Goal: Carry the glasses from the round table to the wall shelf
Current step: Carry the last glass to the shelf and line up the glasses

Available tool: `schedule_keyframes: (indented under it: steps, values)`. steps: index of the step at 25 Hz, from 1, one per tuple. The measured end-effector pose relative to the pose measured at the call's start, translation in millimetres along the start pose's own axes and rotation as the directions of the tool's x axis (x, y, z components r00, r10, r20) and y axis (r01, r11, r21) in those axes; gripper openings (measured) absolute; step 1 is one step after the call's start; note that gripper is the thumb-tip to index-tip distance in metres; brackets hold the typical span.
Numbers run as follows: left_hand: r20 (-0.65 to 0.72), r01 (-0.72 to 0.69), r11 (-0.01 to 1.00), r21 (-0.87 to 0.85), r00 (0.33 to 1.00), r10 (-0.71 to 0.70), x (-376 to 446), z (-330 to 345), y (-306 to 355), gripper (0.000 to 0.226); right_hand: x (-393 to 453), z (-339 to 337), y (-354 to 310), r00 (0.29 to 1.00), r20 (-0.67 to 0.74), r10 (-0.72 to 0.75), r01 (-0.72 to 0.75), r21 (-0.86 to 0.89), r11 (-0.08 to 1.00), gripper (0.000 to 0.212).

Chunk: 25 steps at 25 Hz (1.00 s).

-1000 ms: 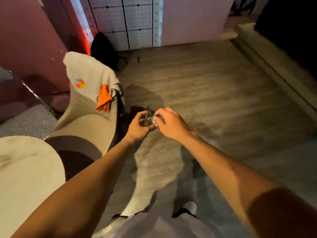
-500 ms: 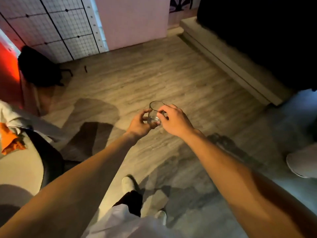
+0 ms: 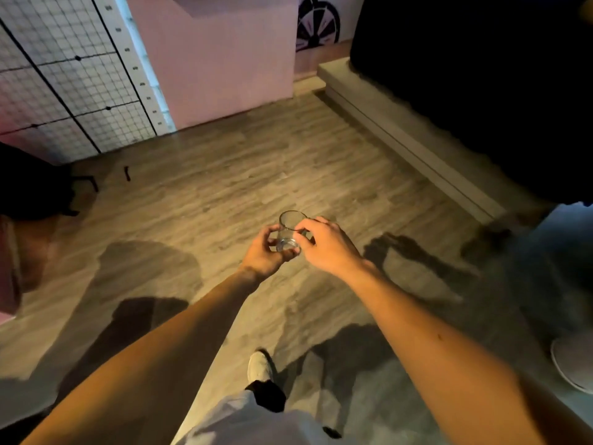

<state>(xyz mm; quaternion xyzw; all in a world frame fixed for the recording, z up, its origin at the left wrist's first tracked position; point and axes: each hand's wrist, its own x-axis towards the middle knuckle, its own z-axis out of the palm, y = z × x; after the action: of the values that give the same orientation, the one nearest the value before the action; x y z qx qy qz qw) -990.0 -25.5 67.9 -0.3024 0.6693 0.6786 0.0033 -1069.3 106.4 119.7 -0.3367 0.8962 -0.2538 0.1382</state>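
Head view: A person holds a small clear glass [image 3: 289, 232] in both bare hands above a wood-plank floor [image 3: 244, 175] in a dimly lit room. The left hand [image 3: 264, 253] cups the tumbler from its 8 o'clock side, fingers curled under and around the base, gripping it. The right hand [image 3: 324, 242] closes over it from 3 o'clock, fingertips [image 3: 301, 227] pinched on the wall just below the rim. The glass stands close to upright, its open mouth tilted slightly away from the camera, near the centre of the frame and well clear of the floor below.

At 6 o'clock, a pale shoe [image 3: 260, 366] is set on the planks below light-coloured trousers [image 3: 244, 419]. At 10 o'clock, a white wire-grid panel [image 3: 73, 78] stands against a pink wall [image 3: 218, 56]. A dark bag [image 3: 30, 181] sits on the floor at 9 o'clock. At 2 o'clock, a low pale step [image 3: 394, 130] runs along a large black mass that is too dark to make out. Long shadows of the arms fall across the floor at 7 o'clock and 3 o'clock.
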Motion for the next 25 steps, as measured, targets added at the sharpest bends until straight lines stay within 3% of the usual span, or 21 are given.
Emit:
schedule_keyframes:
  steps: [7,11,20,25]
  values:
    - [0.01,0.009,0.999,0.032,1.0,-0.009,180.1,-35.0,87.8,0.062,197.5,-36.0,13.7,1.0,0.016,0.003,-0.003,-0.003,1.0,0.019]
    - [-0.018,-0.005,0.999,0.046,1.0,0.006,299.0,-57.8,131.8,0.064,330.4,-53.9,37.8,0.995,0.046,-0.085,0.088,-0.064,0.994,0.022]
    - [-0.308,-0.08,0.996,0.041,0.947,0.088,525.7,-129.1,275.6,0.053,631.4,-122.2,18.9,0.951,0.083,-0.297,0.301,-0.035,0.953,0.019]
    - [-0.387,-0.145,0.989,0.029,0.911,0.145,650.2,-201.1,339.6,0.069,796.3,-135.2,-15.2,0.916,0.078,-0.393,0.396,-0.027,0.918,0.02]
